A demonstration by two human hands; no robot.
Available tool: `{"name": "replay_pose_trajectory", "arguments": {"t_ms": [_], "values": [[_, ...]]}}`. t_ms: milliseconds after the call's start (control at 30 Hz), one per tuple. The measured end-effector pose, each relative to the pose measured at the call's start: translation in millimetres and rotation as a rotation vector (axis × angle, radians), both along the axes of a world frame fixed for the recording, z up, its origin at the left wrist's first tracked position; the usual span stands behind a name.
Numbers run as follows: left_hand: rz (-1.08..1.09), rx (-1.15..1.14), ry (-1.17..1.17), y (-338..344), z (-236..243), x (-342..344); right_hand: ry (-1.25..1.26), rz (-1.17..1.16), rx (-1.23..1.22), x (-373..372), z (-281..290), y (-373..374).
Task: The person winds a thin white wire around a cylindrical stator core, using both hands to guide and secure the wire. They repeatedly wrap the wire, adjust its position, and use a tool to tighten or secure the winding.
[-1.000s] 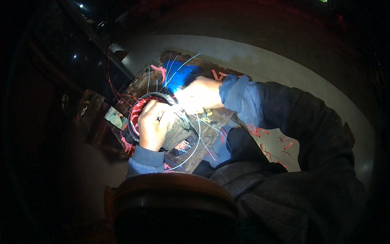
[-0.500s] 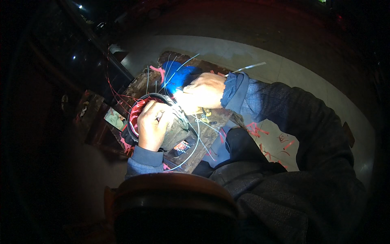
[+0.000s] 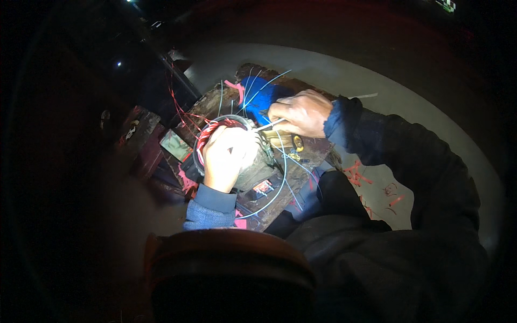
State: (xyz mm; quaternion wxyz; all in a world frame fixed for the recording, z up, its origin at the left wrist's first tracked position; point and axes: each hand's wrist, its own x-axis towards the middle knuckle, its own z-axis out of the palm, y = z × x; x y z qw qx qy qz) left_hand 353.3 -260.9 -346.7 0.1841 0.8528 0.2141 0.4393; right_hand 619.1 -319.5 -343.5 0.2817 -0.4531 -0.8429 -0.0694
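A round metal housing with red-and-white striped windings inside its rim [image 3: 203, 141], seemingly a motor stator, lies on a worn wooden board [image 3: 280, 185]. My left hand [image 3: 226, 156] reaches over its opening, fingers curled and closed inside the rim; glare hides what they hold, if anything. To the right, my right hand [image 3: 304, 113] is closed on a thin pale strip [image 3: 269, 125], whose far end points at the housing's rim. Below that hand lies a yellow-and-black tool [image 3: 297, 143]. Blue cloth [image 3: 259, 96] sits beyond it.
Pale thin wires [image 3: 283, 175] curve over the board, and red wires [image 3: 175, 105] trail off left. A greenish rectangular card [image 3: 176, 145] lies left of the housing. Near my lap is a small dark box [image 3: 263, 188]. Red scraps [image 3: 355, 175] litter the floor at right.
My right hand has drawn back rightward from the housing, and the pale strip in its fingers now shows. My left hand stays at the rim. The whole view has shifted slightly.
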Motion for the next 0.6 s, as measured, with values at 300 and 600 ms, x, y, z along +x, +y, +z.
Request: {"name": "replay_pose_trajectory", "arguments": {"t_ms": [300, 600], "values": [[-0.053, -0.010, 0.047, 2, -1, -2, 0.117, 0.159, -0.368, -4, 2, 5], [-0.022, 0.043, 0.078, 1, -2, -1, 0.269, 0.102, -0.451, -9, 1, 2]]}}
